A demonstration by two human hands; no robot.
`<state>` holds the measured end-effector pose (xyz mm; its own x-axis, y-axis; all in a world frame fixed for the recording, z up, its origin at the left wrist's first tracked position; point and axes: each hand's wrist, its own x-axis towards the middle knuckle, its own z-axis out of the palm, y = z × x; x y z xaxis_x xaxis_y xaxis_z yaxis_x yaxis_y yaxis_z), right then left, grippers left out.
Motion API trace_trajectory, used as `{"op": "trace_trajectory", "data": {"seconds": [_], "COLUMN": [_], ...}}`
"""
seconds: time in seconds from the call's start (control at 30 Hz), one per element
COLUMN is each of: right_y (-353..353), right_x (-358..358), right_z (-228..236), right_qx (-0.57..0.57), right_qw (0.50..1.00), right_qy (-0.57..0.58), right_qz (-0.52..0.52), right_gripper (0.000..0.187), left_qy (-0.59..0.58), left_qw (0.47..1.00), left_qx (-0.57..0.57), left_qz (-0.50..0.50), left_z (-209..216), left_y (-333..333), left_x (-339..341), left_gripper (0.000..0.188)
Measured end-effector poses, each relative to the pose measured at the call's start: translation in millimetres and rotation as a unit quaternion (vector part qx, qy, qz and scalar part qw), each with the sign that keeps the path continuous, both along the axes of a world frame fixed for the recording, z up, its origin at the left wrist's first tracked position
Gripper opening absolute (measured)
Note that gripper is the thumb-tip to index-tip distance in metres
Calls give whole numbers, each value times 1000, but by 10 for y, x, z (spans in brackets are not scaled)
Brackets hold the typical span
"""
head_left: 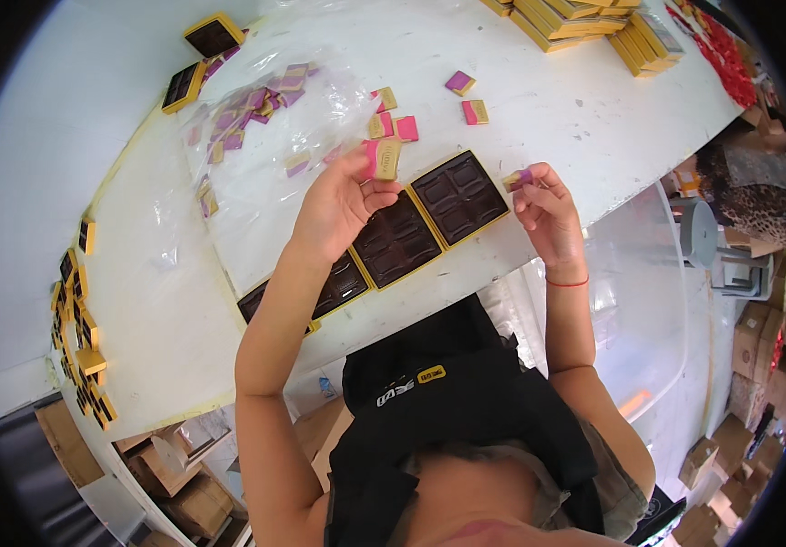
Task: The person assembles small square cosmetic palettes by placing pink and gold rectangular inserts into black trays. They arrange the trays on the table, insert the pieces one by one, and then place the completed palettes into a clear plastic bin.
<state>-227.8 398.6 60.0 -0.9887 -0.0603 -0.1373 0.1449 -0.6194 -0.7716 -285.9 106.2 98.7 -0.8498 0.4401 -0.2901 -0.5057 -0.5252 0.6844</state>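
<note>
Between the fingers of my left hand (335,205) is a small pink-and-gold wrapped square (385,159), held up over the table. My right hand (548,214) pinches a purple-and-gold wrapped square (518,180) just off the right end of a row of boxes. That row lies along the near table edge: a gold-edged box with a dark brown divided tray (459,199) at the right, another dark tray (397,240) beside it, and a further tray (342,284) partly behind my left forearm. Their compartments look dark, with no wrapped squares in them.
Loose pink squares (406,129) and a purple one (459,82) lie beyond the boxes. Clear plastic film (320,91) spreads under and around a purple pile (245,111). Stacked gold boxes (557,23) stand at the far right; small gold-and-black boxes (89,361) line the left edge.
</note>
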Motion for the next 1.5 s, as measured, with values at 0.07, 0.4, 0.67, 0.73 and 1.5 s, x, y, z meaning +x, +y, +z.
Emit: {"op": "trace_trajectory", "data": {"seconds": [0.07, 0.4, 0.67, 0.73, 1.5], "right_y": [-12, -142, -230, -189, -152], "right_x": [-5, 36, -17, -82, -60], "right_z": [-44, -74, -33, -83, -295], "right_qx": [11, 78, 172, 178, 280], "right_qw": [999, 994, 975, 972, 942], "right_qy": [-11, 71, 92, 101, 90], "right_qz": [-30, -23, -104, -113, -162], "right_gripper": [9, 18, 41, 33, 23], "left_qy": [12, 443, 754, 751, 375], "left_qw": [1000, 806, 438, 464, 462], "left_qx": [-22, -392, -474, -446, -795], "left_qz": [-5, -25, -121, -147, 116], "left_z": [28, 964, 1819, 1847, -945], "left_y": [-33, 183, 560, 548, -1878], "left_x": [64, 801, 1555, 1541, -1060], "left_gripper": [42, 22, 16, 18, 42]}}
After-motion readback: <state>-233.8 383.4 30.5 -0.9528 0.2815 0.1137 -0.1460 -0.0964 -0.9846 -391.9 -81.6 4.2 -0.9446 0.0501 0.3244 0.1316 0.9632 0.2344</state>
